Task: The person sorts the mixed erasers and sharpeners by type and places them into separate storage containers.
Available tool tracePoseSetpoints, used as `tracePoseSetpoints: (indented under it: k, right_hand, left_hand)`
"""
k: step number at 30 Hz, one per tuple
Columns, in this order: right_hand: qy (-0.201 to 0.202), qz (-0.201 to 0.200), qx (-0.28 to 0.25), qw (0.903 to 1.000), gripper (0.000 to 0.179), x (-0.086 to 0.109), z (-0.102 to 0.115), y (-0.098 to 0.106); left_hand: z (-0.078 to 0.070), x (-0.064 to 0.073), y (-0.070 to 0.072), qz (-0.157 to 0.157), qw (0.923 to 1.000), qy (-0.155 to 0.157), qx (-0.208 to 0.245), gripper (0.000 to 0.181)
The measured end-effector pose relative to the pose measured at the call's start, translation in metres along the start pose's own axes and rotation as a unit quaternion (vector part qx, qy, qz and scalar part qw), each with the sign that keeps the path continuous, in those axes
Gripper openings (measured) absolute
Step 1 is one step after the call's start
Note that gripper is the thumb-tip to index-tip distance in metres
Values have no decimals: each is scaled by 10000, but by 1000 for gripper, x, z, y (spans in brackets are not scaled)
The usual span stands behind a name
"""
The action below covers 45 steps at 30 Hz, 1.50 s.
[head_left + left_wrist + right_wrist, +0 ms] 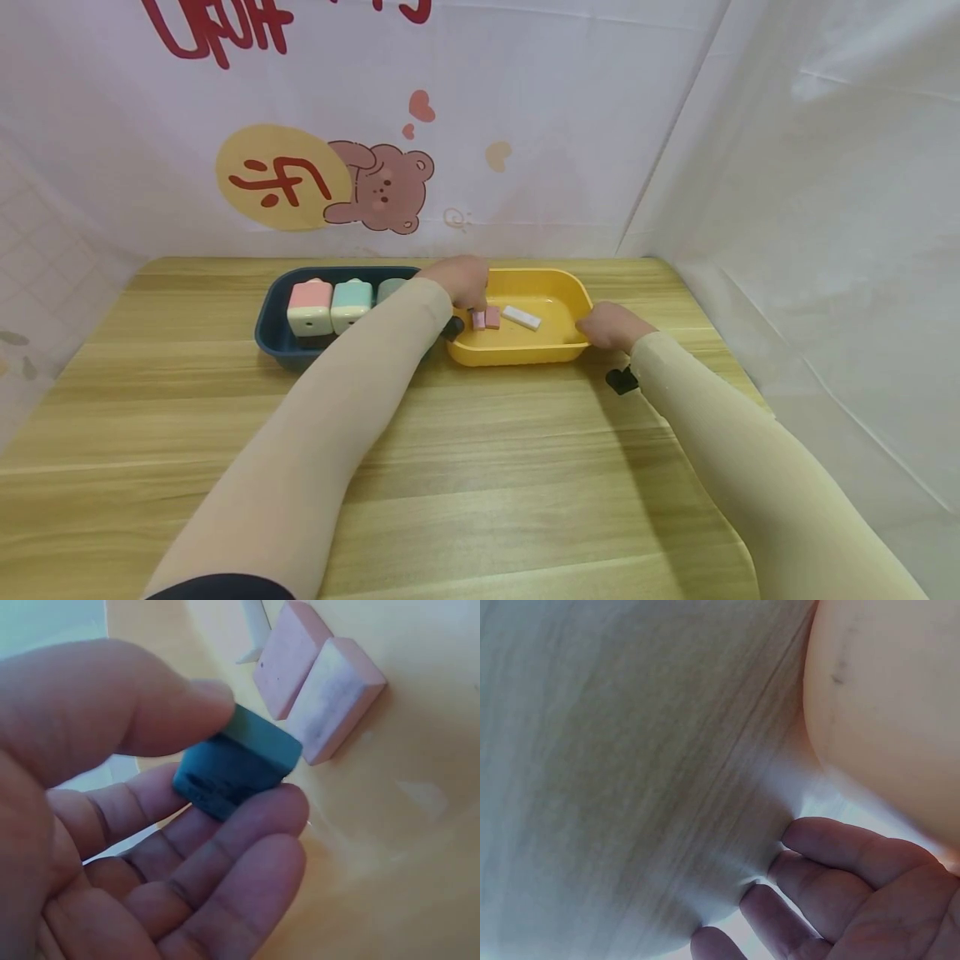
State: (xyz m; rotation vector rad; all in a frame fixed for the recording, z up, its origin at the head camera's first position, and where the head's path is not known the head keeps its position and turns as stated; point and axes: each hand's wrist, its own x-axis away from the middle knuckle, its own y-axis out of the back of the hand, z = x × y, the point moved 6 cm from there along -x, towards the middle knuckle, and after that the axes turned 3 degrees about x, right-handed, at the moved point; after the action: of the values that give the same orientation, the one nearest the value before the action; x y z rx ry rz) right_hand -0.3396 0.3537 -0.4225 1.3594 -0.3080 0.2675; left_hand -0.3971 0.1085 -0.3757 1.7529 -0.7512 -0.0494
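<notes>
My left hand (pixel 459 282) is over the left end of a yellow tray (pixel 517 354). Between thumb and fingertips it pinches a small teal eraser (pixel 240 761) with dark smudges, seen in the left wrist view. Two pink erasers, one smudged (pixel 334 697) and one plainer (pixel 291 656), lie side by side in the tray beyond the fingers. A white eraser (pixel 521 317) lies to their right. My right hand (pixel 613 327) holds the tray's right end, its thumb side over the rim. In the right wrist view its fingers (pixel 832 847) reach down outside the tray wall.
A dark blue tray (pixel 273 333) stands left of the yellow one, partly hidden by my left arm. It holds a pink-topped ceramic jar (pixel 310 308), a mint-topped jar (pixel 352 305) and a greyish-green one (pixel 390 289). A white printed cloth (pixel 525 100) hangs behind the wooden table (pixel 480 467).
</notes>
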Motion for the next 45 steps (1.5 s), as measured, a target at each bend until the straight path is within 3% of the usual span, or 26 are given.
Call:
tracePoseSetpoints:
  k: [5,11,21,34,45]
  right_hand:
    - [-37,34,-56,10000,27,-1,-2,-2]
    - [-4,18,-28,10000,27,-2,-2,-1]
    - [-15,5,-12,10000,28,-3,-2,-1]
    - [-16,5,-37,10000,27,-2,-2,-1]
    - [82,-22,20,10000,28,-2,0,0]
  left_hand:
    - [-3,-1,2,-128,9995,-45,-270,13]
    - [-3,-5,0,-209,9995,-4,-237,10]
    - [4,-15,-8,-6,9979,355,-543,5]
    - [-8,6,-8,75,9943,96,-1059,7]
    - [-11,8,-11,144,9915,-52,-1294,11]
